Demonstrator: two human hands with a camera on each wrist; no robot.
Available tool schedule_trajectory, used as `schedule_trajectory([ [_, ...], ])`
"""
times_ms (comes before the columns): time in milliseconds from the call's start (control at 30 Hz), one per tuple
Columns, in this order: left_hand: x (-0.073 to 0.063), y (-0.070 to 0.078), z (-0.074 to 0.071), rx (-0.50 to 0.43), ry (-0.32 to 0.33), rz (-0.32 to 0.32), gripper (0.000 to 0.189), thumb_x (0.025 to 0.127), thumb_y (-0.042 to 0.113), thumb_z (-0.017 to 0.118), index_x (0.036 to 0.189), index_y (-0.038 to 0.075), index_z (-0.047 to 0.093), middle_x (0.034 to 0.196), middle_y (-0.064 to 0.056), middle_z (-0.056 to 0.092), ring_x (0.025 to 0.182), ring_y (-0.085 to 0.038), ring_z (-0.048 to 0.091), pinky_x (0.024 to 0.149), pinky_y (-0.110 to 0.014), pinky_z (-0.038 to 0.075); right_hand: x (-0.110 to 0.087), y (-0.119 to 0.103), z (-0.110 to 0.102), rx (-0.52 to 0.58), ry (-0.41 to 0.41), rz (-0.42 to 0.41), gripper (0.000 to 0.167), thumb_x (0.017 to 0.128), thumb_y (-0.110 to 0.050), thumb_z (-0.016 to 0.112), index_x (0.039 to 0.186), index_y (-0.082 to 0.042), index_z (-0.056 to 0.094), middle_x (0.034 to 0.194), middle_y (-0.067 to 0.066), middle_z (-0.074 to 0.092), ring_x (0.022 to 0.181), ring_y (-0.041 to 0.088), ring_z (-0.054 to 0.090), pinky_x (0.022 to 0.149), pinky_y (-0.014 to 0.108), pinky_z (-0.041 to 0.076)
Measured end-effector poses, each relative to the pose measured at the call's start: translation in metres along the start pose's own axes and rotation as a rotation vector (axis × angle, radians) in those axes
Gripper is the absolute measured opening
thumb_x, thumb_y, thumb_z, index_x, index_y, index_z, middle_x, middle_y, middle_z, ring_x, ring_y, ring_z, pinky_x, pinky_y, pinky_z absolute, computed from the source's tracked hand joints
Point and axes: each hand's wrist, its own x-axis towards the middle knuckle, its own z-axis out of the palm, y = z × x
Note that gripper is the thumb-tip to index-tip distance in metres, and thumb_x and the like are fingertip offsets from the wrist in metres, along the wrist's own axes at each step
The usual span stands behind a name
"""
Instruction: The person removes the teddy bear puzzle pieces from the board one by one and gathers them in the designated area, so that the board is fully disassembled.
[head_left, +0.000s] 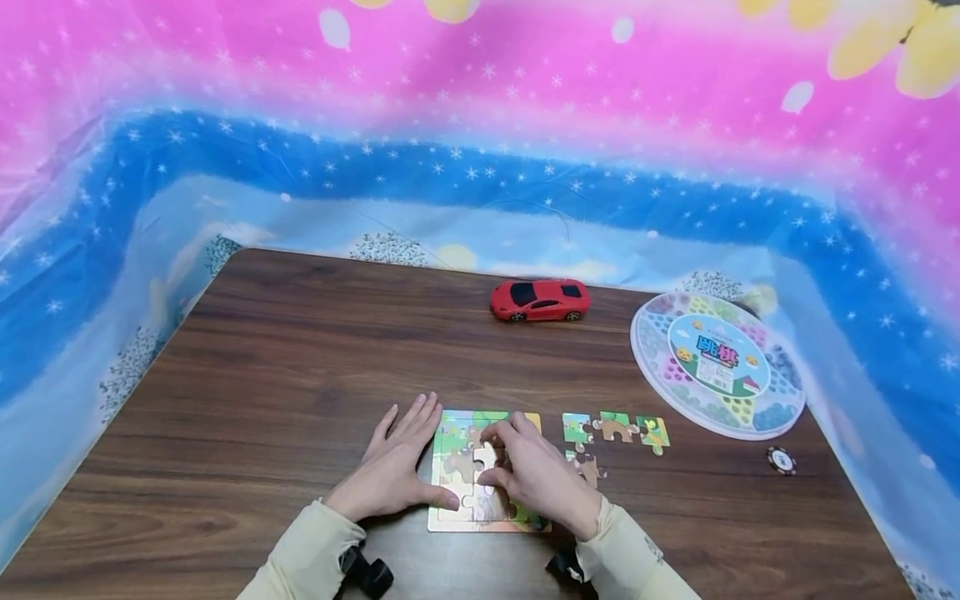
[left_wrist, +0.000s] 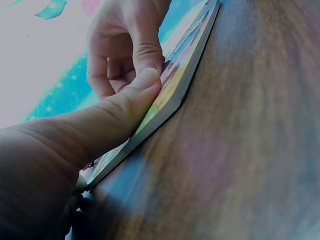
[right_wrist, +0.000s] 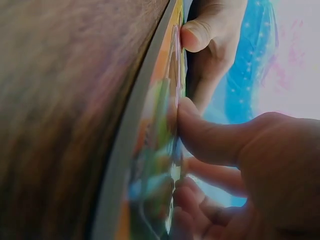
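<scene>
A jigsaw puzzle [head_left: 453,521] in a flat tray lies near the table's front, its picture partly covered by both hands. My left hand [head_left: 393,467] rests along its left side, fingers stretched out and thumb on the puzzle's surface. Over the middle, my right hand [head_left: 543,471] bends its fingers and thumb around a puzzle piece [head_left: 486,457], which is partly hidden. In the right wrist view the right thumb [right_wrist: 210,135] touches the puzzle face. The left thumb [left_wrist: 117,112] presses near the tray edge in the left wrist view. Several loose pieces [head_left: 617,427] lie right of the tray.
A red toy car [head_left: 542,302] stands at the table's back edge. A round Chinese checkers board [head_left: 645,350] lies at the back right, with a black-and-white chip [head_left: 782,461] in front of it. Patterned cloth [head_left: 480,175] hangs behind the brown wooden table [head_left: 300,350].
</scene>
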Motion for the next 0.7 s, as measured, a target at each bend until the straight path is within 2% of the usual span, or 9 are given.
schedule_trajectory([
  [133,-0.0003,-0.0001,-0.0004,0.0,-0.006,-0.007,0.125,0.065,0.069,0.075,0.154,0.001,0.017,0.161,-0.012,0.007,0.149,-0.023,0.002,0.116,-0.049,-0.007,0.0012,0.0008,-0.0005,0.056,0.001,0.016,0.039,0.086,-0.032,0.075,0.117,-0.016,0.057,0.095,-0.005,0.049,0.078,0.008,0.049,0.065,0.023,0.047],
  [367,-0.0002,-0.0005,-0.0003,0.003,-0.012,-0.013,0.126,0.065,0.07,0.074,0.154,0.002,0.017,0.161,-0.012,0.007,0.149,-0.023,0.002,0.116,-0.049,-0.006,0.0023,0.0011,-0.0033,0.242,-0.039,-0.008,0.036,0.086,-0.02,0.075,0.113,-0.014,0.051,0.073,-0.007,0.058,0.056,0.006,0.052,0.047,0.023,0.045],
  [533,0.0,-0.0005,-0.0005,-0.003,-0.009,-0.007,0.126,0.065,0.069,0.075,0.154,0.001,0.017,0.161,-0.012,0.007,0.149,-0.024,0.002,0.116,-0.049,-0.007,0.0017,0.0011,-0.0035,0.239,-0.046,-0.045,0.035,0.087,-0.016,0.073,0.112,-0.013,0.049,0.072,-0.008,0.059,0.055,0.003,0.052,0.046,0.021,0.043],
  [700,0.0007,-0.0003,-0.0004,-0.012,-0.007,0.0,0.125,0.065,0.069,0.075,0.154,0.001,0.017,0.161,-0.012,0.007,0.149,-0.024,0.002,0.116,-0.049,-0.007,-0.0001,0.0014,-0.0019,0.145,-0.071,-0.114,0.04,0.091,-0.013,0.069,0.126,-0.008,0.049,0.089,-0.007,0.06,0.067,0.001,0.055,0.058,0.019,0.048],
])
